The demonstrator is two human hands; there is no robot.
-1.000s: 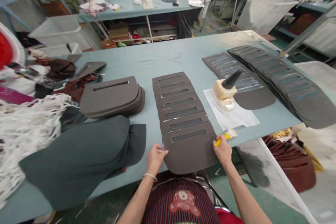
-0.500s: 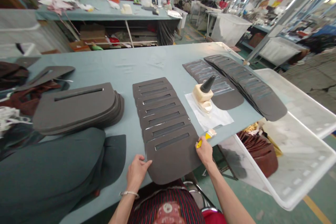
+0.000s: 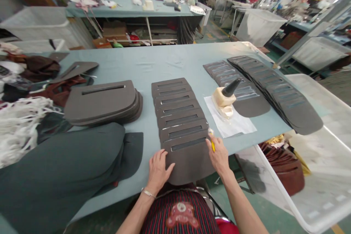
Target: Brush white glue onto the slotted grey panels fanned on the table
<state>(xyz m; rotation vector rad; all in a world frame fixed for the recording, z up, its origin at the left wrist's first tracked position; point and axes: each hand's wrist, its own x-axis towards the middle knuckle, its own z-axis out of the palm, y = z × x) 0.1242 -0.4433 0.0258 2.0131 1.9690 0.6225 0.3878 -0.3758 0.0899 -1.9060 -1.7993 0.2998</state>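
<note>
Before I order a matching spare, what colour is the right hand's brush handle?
The brush handle is yellow, seen best in the head view.

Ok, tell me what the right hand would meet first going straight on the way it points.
Most likely the right edge of the overlapping grey panels, with the bristles of the brush in the right hand leading; they look very close to that edge, but whether they touch is unclear.

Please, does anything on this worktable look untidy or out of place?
Yes: at left, tangled white strips lie heaped beside dark cloth, untidy next to the neat stack of grey pieces. Small white marks show on the overlapping grey row near the yellow brush in the right hand, perhaps smears.
</note>
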